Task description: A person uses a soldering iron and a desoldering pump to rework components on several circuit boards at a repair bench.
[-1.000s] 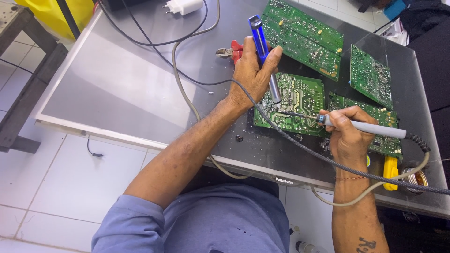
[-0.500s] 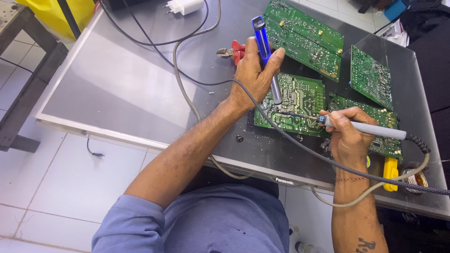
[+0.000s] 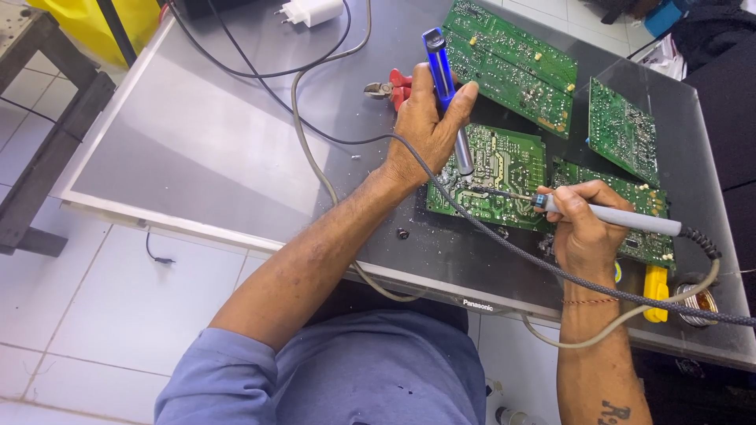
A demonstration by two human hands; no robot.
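Scanning left to right: pale tiled floor [image 3: 118,307], then the dark tabletop [image 3: 197,134], a flat panel with a light rim. A white plug adapter [image 3: 313,10] lies at its far edge, with cables [image 3: 303,134] running down across the surface. Red-handled cutters [image 3: 391,86] lie just behind the left hand.

Left hand [image 3: 421,126]: closed around a blue desoldering pump [image 3: 445,86], held nearly upright, its grey nozzle down on the middle circuit board [image 3: 496,177]. Compared with a second ago the pump stands a little steeper and the thumb sits higher along its barrel; the nozzle has stayed on the same patch of the board. Judgement: the hand has settled its grip and the pump is poised over a joint, not yet lifted away.

Right hand [image 3: 583,228]: closed in a pen grip on a grey soldering iron [image 3: 614,216], tip pointing left onto the same board, close to the pump nozzle. No visible shift in this hand.

Further right and beyond: a long green board [image 3: 512,59] at the far edge, a smaller board [image 3: 622,130] beside it, another board [image 3: 650,236] partly under the right hand. A yellow-handled tool [image 3: 655,291] and a solder reel [image 3: 697,303] sit near the front right edge.
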